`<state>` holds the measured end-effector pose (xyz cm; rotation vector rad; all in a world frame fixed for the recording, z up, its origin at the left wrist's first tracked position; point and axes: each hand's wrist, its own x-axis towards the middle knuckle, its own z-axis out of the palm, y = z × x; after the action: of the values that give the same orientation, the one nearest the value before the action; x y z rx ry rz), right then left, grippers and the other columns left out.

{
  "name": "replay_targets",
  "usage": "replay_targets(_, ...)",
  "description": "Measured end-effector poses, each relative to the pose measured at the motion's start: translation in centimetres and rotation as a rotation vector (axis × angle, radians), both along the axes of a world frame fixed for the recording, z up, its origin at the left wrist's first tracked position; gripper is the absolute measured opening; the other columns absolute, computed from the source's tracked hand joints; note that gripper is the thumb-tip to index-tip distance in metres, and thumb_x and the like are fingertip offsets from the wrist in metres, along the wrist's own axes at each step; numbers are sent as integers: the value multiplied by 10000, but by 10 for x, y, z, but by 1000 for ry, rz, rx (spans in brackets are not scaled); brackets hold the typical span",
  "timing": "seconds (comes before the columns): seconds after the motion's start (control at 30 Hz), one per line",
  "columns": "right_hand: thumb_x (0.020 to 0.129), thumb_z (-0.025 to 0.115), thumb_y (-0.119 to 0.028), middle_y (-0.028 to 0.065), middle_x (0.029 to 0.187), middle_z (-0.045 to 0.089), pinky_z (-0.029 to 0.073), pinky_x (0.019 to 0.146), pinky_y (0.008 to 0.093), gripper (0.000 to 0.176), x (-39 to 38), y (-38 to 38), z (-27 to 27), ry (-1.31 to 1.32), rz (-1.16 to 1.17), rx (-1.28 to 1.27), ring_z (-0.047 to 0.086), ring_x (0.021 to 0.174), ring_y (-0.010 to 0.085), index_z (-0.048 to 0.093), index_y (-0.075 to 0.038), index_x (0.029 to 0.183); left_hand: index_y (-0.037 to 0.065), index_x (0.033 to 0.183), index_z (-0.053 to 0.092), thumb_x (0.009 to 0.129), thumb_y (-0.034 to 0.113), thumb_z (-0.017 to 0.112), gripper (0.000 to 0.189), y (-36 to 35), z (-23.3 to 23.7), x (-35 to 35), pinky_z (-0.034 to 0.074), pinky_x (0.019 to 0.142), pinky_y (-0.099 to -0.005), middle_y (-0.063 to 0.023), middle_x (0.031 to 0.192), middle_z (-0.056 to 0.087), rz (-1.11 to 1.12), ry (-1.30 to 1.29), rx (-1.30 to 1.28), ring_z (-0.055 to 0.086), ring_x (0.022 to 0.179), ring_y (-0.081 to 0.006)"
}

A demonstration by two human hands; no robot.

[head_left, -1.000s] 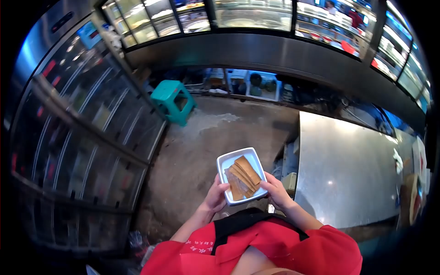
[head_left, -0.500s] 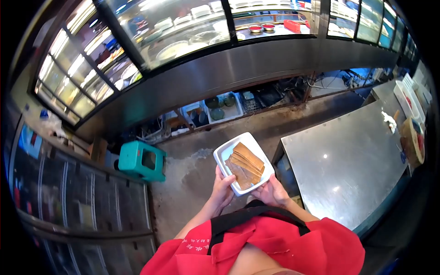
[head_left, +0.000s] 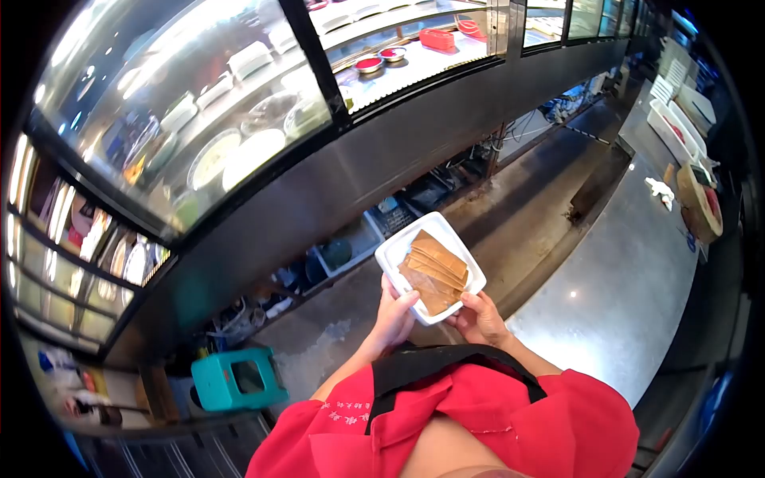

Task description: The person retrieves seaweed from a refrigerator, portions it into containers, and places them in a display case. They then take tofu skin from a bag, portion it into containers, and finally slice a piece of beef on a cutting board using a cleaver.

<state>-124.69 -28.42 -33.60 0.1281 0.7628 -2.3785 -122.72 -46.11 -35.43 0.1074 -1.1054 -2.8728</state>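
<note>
View has swung right since the earlier frames: teal stool (head_left: 237,379) now lower left, display windows (head_left: 263,88) upper left and larger, bench (head_left: 590,295) angled up the right side. White dish (head_left: 386,256) has stayed in both hands in front of the body.

Grip: left hand (head_left: 396,315) closed on the dish's near left side, thumb over the rim. Right hand (head_left: 480,320) on the near right corner, thumb at the rim, fingers partly hidden under the dish. Both closed only as far as the dish wall allows.

Dish sits off the bench, over the floor, just left of the bench's near edge. Inside: flat brown pieces (head_left: 438,267), several overlapped in a fan, one wider piece toward the left hand. Shiny patch on that one; can't tell if it's film.

Bench far end: white tray (head_left: 676,131) with something red in it, crumpled white cloth (head_left: 660,191), round wooden board (head_left: 701,203) just beside the cloth. Behind the glass: two bowls of red stuff (head_left: 380,60) side by side, red basket (head_left: 437,39) near them. White crate (head_left: 362,239) under the window counter, partly shadowed.
</note>
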Motion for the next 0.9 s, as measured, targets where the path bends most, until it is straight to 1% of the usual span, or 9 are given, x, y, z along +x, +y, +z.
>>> replay_targets(0.13, 836, 611, -117, 111, 1278, 494, 439, 962, 472, 548, -51, -33, 10, 16, -116, -49, 517, 1156, 276, 354, -60, 1316, 91, 1354, 238, 737, 0, 616, 729, -34, 13, -83, 325, 1049, -425, -93, 1312, 404, -115, -39, -60, 399, 1243, -244)
replay_targets(0.2, 833, 619, -105, 108, 1274, 493, 448, 954, 466, 558, -72, -38, 17, 71, -184, -6, 518, 1154, 275, 344, -57, 1316, 67, 1363, 292, 749, 138, 658, 718, -42, 12, -124, 344, 1047, -418, -98, 1321, 444, -207, -33, -44, 436, 1234, -251)
replay_targets(0.4, 814, 632, -33, 179, 1163, 548, 508, 849, 460, 554, -134, -10, 9, 220, -308, 336, 572, 1057, 335, 351, -46, 1291, 41, 1366, 311, 778, 232, 641, 702, -32, 47, -264, 416, 990, -388, -114, 1313, 474, -414, 39, 51, 505, 1175, -258)
replay_targets(0.47, 838, 597, -22, 175, 1164, 551, 508, 854, 442, 543, -159, 10, 2, 173, -346, 274, 575, 1053, 321, 325, -46, 1307, 28, 1359, 317, 766, 256, 659, 721, -24, 62, -311, 430, 977, -383, -123, 1293, 487, -441, 115, 6, 519, 1155, -260)
replay_targets(0.57, 868, 558, -24, 168, 1184, 534, 499, 857, 430, 534, -215, 39, -7, 171, -351, 183, 567, 1057, 302, 302, -82, 1333, 53, 1305, 338, 727, 156, 675, 677, -5, 69, -377, 432, 964, -398, -115, 1242, 494, -449, 167, -34, 511, 1143, -247)
replay_targets(0.63, 857, 596, -91, 150, 1230, 495, 484, 862, 436, 589, -263, 54, -9, 192, -395, 39, 532, 1097, 293, 289, -128, 1358, 63, 1290, 343, 728, 155, 686, 665, 21, 62, -409, 420, 961, -396, -103, 1226, 489, -413, 123, -96, 493, 1139, -231)
replay_targets(0.67, 836, 640, -179, 126, 1264, 458, 474, 866, 432, 664, -287, 60, -2, 348, -415, 144, 495, 1137, 277, 265, -156, 1383, 71, 1291, 339, 733, 173, 689, 666, 38, 64, -420, 411, 960, -389, -89, 1223, 481, -407, 75, -109, 477, 1139, -217)
replay_targets(0.8, 734, 759, -395, 53, 1329, 425, 476, 881, 419, 824, -366, 103, 29, 326, -507, 159, 463, 1189, 226, 301, -151, 1375, 84, 1308, 329, 732, 101, 679, 674, 102, 68, -474, 410, 975, -377, -75, 1230, 476, -545, 43, -30, 473, 1150, -203)
replay_targets(0.9, 729, 757, -433, 97, 1365, 370, 369, 1010, 391, 984, -414, 130, 26, 491, -730, 557, 392, 1252, 256, 179, -61, 1433, 75, 1311, 328, 739, 91, 663, 663, 141, 73, -515, 418, 965, -363, -74, 1227, 480, -579, 21, -13, 485, 1130, -196)
